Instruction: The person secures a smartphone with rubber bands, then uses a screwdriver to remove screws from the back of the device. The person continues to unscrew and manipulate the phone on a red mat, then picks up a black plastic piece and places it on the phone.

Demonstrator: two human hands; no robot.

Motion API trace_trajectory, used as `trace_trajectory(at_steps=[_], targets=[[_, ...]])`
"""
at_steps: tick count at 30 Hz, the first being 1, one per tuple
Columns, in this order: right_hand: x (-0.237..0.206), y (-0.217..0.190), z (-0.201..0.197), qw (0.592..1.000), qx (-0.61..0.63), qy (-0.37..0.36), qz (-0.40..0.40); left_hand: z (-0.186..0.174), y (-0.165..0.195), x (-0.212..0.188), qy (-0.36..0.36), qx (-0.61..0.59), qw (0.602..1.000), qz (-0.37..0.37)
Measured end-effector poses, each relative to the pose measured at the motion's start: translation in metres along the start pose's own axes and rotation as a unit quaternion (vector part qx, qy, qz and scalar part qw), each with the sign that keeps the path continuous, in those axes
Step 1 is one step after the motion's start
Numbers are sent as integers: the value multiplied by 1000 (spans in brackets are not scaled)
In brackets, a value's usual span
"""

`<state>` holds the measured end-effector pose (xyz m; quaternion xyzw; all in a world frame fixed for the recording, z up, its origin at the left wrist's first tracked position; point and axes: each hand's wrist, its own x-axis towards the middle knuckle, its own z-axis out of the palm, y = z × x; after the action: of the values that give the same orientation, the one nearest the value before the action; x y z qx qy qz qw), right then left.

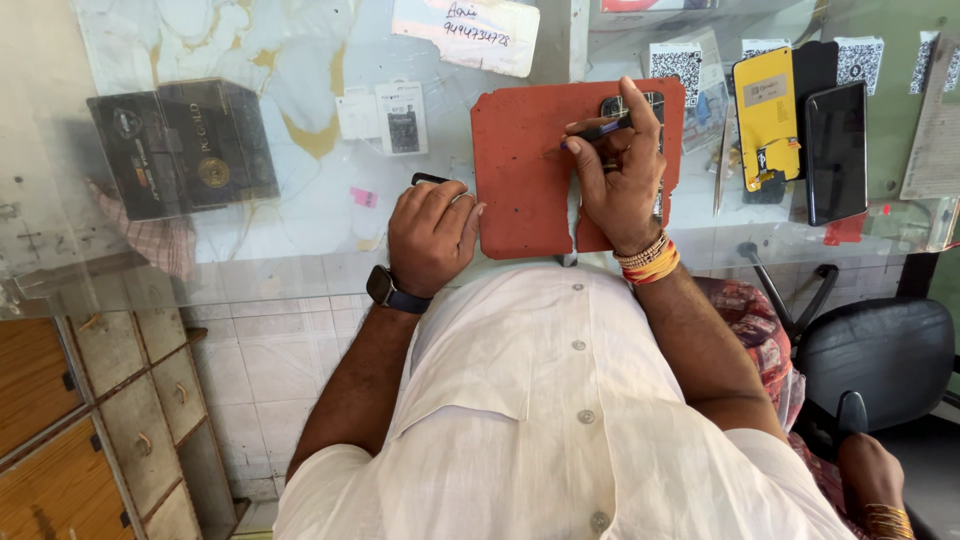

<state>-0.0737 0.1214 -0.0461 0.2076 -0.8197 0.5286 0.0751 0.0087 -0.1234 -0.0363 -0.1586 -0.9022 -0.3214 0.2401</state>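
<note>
Glass counter (pixel 300 215) over a marbled sheet, tiled wall and wooden drawers (pixel 120 400) below it. Head view: a red mat (pixel 525 170) lies on the glass, square to the person. Right hand (pixel 620 165) rests on the mat's right part, fingers closed around a thin dark tool (pixel 598 131), tip pointing left; bead and thread bands at the wrist. Under that hand sits a phone (pixel 630 103), mostly hidden, only its upper edge showing at the mat's top right. Left hand (pixel 432 232) is curled into a loose fist just left of the mat, knuckles touching its edge, closed over a small black object (pixel 428 179) whose end sticks out at the top; what it is cannot be told. Watch (pixel 385 290) on the left wrist. Further right on the glass: a yellow case (pixel 766 115) and a black phone (pixel 836 150), side by side, well apart from the mat. Far left, a dark box (pixel 180 145). A black chair (pixel 880 350) stands at lower right.
</note>
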Motion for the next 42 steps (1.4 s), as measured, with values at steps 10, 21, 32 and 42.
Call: trace_trajectory(at_steps=[10, 21, 32, 42], targets=[[-3, -2, -8, 1000, -1, 6, -16, 3, 0, 1, -4, 9, 1000, -14], [-35, 21, -75, 973, 74, 219, -11, 12, 13, 9, -42, 4, 999, 26], [-54, 43, -63, 975, 41, 220, -3, 30, 35, 44, -170, -46, 978, 111], [-66, 55, -61, 970, 72, 234, -7, 62, 44, 67, -215, -96, 951, 198]])
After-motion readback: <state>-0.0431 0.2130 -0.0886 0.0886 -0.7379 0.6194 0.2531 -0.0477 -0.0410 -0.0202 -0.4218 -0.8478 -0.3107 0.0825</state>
